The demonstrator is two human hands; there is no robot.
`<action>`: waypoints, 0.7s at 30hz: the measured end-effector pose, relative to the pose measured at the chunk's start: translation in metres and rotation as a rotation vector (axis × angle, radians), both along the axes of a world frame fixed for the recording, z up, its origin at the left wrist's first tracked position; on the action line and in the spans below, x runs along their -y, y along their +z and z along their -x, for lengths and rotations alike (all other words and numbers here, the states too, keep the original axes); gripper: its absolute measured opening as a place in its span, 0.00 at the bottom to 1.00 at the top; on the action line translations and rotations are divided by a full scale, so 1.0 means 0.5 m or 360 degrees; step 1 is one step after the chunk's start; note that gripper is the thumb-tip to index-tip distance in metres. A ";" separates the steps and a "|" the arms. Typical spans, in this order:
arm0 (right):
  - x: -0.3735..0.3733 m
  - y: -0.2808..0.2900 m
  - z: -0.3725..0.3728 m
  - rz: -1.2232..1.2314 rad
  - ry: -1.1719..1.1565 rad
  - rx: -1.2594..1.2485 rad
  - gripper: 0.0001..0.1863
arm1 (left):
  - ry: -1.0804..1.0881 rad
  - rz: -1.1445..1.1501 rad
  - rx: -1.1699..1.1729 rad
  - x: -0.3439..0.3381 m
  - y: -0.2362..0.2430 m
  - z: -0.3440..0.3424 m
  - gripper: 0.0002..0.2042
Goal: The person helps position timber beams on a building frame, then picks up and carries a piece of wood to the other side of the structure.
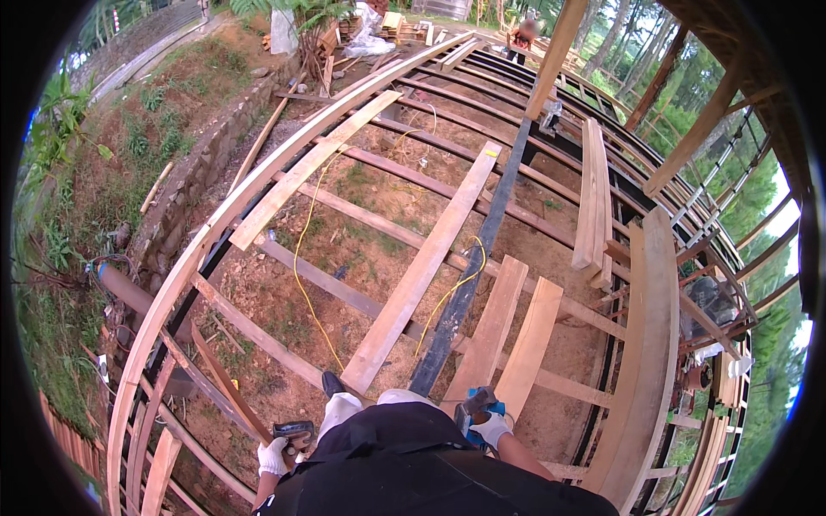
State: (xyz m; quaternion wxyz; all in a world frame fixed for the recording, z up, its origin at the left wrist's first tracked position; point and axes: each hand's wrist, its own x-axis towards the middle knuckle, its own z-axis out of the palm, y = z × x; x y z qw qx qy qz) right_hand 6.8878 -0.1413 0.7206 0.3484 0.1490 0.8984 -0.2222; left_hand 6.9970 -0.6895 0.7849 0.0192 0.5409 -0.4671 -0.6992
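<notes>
My left hand (273,456), in a white glove, is closed at the near end of a narrow brown wooden board (225,383) that slants away to the left. Right beside that hand is a dark, glossy object (294,429) whose kind I cannot make out. My right hand (493,429), also gloved, grips a blue and black power tool (478,408); its exact type is partly hidden. The tool is near the ends of two short planks, a reddish one (489,331) and a paler one (531,344). A long plank (422,267) lies across the joists ahead of me.
Open joists (361,217) span bare soil, with gaps between them. A yellow cord (298,258) trails over the frame. A dark beam (471,279) runs ahead; thick boards (637,344) are stacked at right. A person (521,39) is far off, near timber posts (557,56).
</notes>
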 end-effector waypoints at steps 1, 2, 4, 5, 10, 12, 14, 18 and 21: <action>0.014 0.014 0.006 0.0128 0.0039 -0.0001 0.33 | -0.0022 -0.0007 -0.0001 0.014 0.001 0.015 0.07; 0.007 -0.028 0.010 0.0121 0.0039 -0.0014 0.33 | -0.0023 -0.0014 -0.0015 0.026 0.003 0.031 0.07; -0.035 -0.184 0.003 -0.0040 0.0250 0.0113 0.37 | -0.0075 0.0010 0.0016 0.055 -0.001 0.049 0.07; -0.022 -0.190 0.008 -0.0058 0.0244 0.0013 0.41 | -0.0070 0.0016 0.0010 0.079 -0.014 0.054 0.07; 0.093 -0.186 0.074 0.0045 0.0304 0.0255 0.43 | -0.0214 0.0096 0.0034 0.210 -0.076 0.074 0.06; 0.161 -0.154 0.136 -0.0202 0.0149 0.0160 0.48 | -0.0123 0.0165 0.0008 0.272 -0.120 0.030 0.06; 0.227 -0.097 0.192 -0.0259 0.0175 0.0243 0.52 | -0.0113 0.0193 0.0143 0.317 -0.123 0.041 0.06; 0.328 -0.062 0.256 -0.0296 0.0217 0.0159 0.43 | 0.0020 -0.0059 0.0167 0.400 -0.011 0.117 0.06; 0.402 -0.022 0.297 -0.0310 0.0110 0.0214 0.40 | -0.0043 0.0044 0.0083 0.518 -0.123 0.103 0.08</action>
